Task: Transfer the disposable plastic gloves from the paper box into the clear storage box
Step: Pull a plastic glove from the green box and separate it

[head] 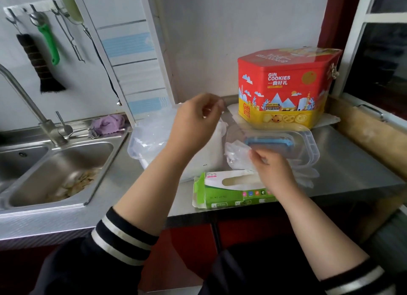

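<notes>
A stainless counter (343,162) fills the middle of the frame, with one sink (55,173) at the lower left holding food scraps and one tap (26,103) rising above it. A purple cloth (109,123) lies bunched on the sink's back ledge. On the wall at the upper left one rack of hooks carries a dark brush (37,63), a green-handled tool (49,43) and a pair of metal tongs (70,39). One red and yellow cookie tin (284,89) stands at the centre right against the wall, directly behind the working area.

At the centre, the clear storage box (141,144) sits open on the counter, partly hidden by the left forearm, with crumpled clear film showing inside it. Its clear lid (306,149), with a blue handle (269,142), lies just to the right, in front of the tin. One green and white paper box (229,190) lies on its side at the counter's front edge, its end flap open.

The left hand (196,122) is raised over the storage box, its fingertips pinching a thin clear film that is hard to make out. The right hand (273,169) is above the paper box, fingers pinching a bunch of disposable gloves (236,154) between the storage box and the lid. How many gloves are in the bunch cannot be counted.
</notes>
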Available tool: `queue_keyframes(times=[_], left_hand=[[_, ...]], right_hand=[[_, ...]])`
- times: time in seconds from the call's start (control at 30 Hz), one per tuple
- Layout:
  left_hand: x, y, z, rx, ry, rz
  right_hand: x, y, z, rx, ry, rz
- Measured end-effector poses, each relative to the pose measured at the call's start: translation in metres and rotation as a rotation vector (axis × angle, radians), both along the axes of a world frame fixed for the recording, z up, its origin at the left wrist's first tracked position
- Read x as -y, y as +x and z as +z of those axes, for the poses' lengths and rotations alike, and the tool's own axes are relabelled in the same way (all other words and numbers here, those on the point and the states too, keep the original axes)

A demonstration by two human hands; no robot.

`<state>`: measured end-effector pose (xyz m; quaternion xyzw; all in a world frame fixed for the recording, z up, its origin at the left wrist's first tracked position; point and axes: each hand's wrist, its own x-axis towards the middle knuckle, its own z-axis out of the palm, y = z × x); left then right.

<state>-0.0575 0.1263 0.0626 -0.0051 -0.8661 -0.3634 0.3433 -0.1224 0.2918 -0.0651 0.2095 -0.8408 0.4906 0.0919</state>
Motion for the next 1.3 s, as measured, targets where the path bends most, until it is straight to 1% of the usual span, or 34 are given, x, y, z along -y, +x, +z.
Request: queue_keyframes(times=[0.1, 0.17, 0.23, 0.3, 0.37, 0.4, 0.43, 0.5, 0.57, 0.67, 0.73, 0.77, 0.83, 0.87, 0.93, 1.0, 1.07, 1.17, 1.3], left_hand=[[-0.02, 0.005, -0.005, 0.207, 0.159, -0.129], [-0.029, 0.006, -0.008, 0.305, 0.168, -0.158], [-0.034, 0.006, -0.013, 0.359, 0.14, -0.138], [-0.036, 0.006, -0.02, 0.372, 0.061, -0.078], [-0.037, 0.004, -0.027, 0.298, -0.095, -0.017], [-0.039, 0.003, -0.03, 0.252, -0.123, -0.014], [-0.041, 0.002, -0.032, 0.223, -0.102, -0.033], [-0.047, 0.001, -0.035, 0.256, 0.059, -0.108], [-0.051, -0.001, -0.036, 0.366, 0.314, -0.201], [-0.046, -0.011, -0.036, 0.587, 0.669, -0.3], [-0.043, -0.019, -0.03, 0.698, 0.807, -0.365], [-0.041, -0.021, -0.026, 0.708, 0.835, -0.389], [-0.043, -0.025, -0.015, 0.664, 0.822, -0.393], [-0.044, -0.027, -0.012, 0.627, 0.797, -0.362], [-0.043, -0.032, -0.006, 0.553, 0.692, -0.258], [-0.037, -0.036, 0.002, 0.49, 0.597, -0.193], [-0.024, -0.037, 0.018, 0.443, 0.545, -0.158], [0.014, -0.036, 0.041, 0.375, 0.439, -0.011], [0.071, -0.043, 0.041, 0.304, 0.422, 0.204]], right_hand=[[-0.005, 0.003, 0.009, 0.094, -0.182, 0.04], [-0.006, 0.003, 0.014, 0.157, -0.25, 0.066], [-0.007, 0.0, 0.014, 0.172, -0.312, 0.078], [-0.009, -0.002, 0.012, 0.198, -0.405, 0.082], [-0.009, 0.0, 0.013, 0.244, -0.502, 0.072], [-0.009, 0.0, 0.013, 0.259, -0.542, 0.062], [-0.009, 0.001, 0.014, 0.27, -0.577, 0.053], [-0.01, 0.002, 0.018, 0.282, -0.639, 0.026], [-0.012, 0.005, 0.023, 0.226, -0.677, 0.022], [-0.015, 0.015, 0.03, 0.002, -0.633, 0.067], [-0.015, 0.018, 0.028, -0.195, -0.53, 0.126], [-0.014, 0.018, 0.025, -0.31, -0.444, 0.141], [-0.011, 0.013, 0.015, -0.514, -0.261, 0.166], [-0.009, 0.011, 0.013, -0.574, -0.198, 0.167], [-0.006, 0.011, 0.016, -0.638, -0.143, 0.158], [-0.004, 0.013, 0.021, -0.67, -0.135, 0.143], [-0.004, 0.014, 0.026, -0.668, -0.154, 0.124], [-0.007, 0.013, 0.024, -0.618, -0.19, 0.124], [-0.01, 0.013, 0.014, -0.511, -0.226, 0.111]])
